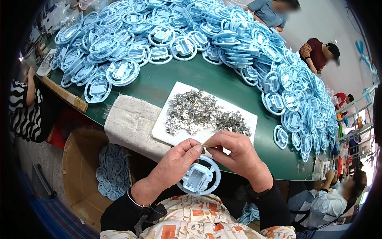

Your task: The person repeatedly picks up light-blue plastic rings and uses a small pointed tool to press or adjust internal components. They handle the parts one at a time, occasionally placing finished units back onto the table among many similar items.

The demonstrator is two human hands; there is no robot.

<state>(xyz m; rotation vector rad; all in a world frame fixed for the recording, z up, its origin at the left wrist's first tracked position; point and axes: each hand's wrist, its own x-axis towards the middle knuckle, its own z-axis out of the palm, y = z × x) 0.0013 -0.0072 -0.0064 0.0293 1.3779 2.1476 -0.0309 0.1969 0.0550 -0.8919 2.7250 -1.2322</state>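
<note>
My left hand (181, 156) and my right hand (238, 151) meet with pinched fingertips over the front edge of the table. Whatever small thing they pinch is too small to make out; a beige bit shows at my right fingertips. Just below them is a light-blue plastic toy steering wheel (213, 182), its hollow battery-box-like centre facing up. The fingers of my left hand lie close to its upper rim, but I cannot tell whether they grip it. Beyond my hands, a white foam tray (159, 129) bears a heap of small silvery metal pieces (195, 109).
Piles of blue wheels (246, 36) curve along the far and right sides of the green table (159, 85). Grey-white cloth (129, 119) lies left of the tray. A cardboard box (81, 167) at lower left holds more wheels. Several people are around the table.
</note>
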